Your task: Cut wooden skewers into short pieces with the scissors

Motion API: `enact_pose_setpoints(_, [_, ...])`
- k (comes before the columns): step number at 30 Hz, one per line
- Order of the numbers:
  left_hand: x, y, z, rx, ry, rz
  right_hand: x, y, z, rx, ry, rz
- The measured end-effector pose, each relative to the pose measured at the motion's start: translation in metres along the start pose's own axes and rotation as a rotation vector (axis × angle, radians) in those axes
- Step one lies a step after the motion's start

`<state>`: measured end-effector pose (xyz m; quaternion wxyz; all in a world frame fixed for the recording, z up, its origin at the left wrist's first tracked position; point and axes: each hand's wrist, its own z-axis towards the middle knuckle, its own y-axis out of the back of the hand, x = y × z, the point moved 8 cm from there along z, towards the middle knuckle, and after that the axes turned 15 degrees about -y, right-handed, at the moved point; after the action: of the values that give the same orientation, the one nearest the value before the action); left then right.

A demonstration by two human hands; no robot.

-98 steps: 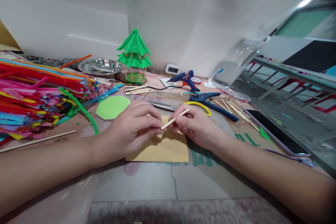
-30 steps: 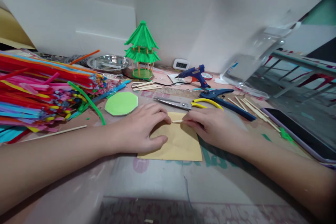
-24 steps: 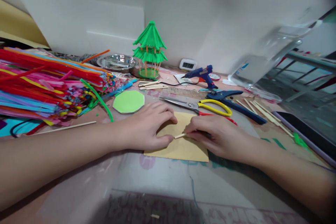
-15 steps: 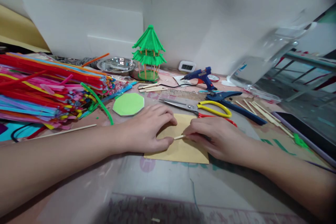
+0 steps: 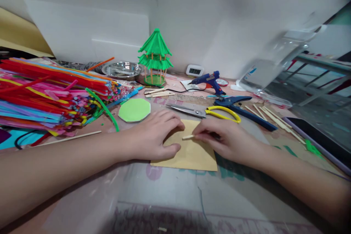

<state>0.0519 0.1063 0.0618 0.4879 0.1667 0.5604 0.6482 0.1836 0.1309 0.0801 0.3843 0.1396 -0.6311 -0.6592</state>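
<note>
On the table in front of me lies a square of yellow sandpaper or card [image 5: 189, 159]; which of the two I cannot tell. My left hand [image 5: 157, 137] rests on its left part, fingers and thumb apart with nothing between them. Over the right part, my right hand [image 5: 226, 139] pinches a short thin wooden stick [image 5: 188, 137] between thumb and forefinger. The stick's free end points left toward my left hand. Just behind the right hand are scissors [image 5: 203, 111] with yellow and red handles; the red one is mostly hidden by the hand.
Left are bundles of pipe cleaners [image 5: 55, 95] and a green octagon [image 5: 134, 109]. Behind stand a small green pagoda [image 5: 155, 58], a metal dish [image 5: 122, 69], a clock [image 5: 195, 70] and a blue glue gun [image 5: 210, 80]. Right lie blue cutters [image 5: 246, 111], sticks [image 5: 276, 119] and a phone [image 5: 318, 139].
My right hand has shifted slightly up with the stick, which now lies further from my left thumb. My left hand stays in place.
</note>
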Motion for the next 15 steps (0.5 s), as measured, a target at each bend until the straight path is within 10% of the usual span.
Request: enact_pose_setpoints(15, [0.002, 0.001, -0.001, -0.014, 0.001, 0.004, -0.01, 0.004, 0.002, -0.134, -0.102, -0.063])
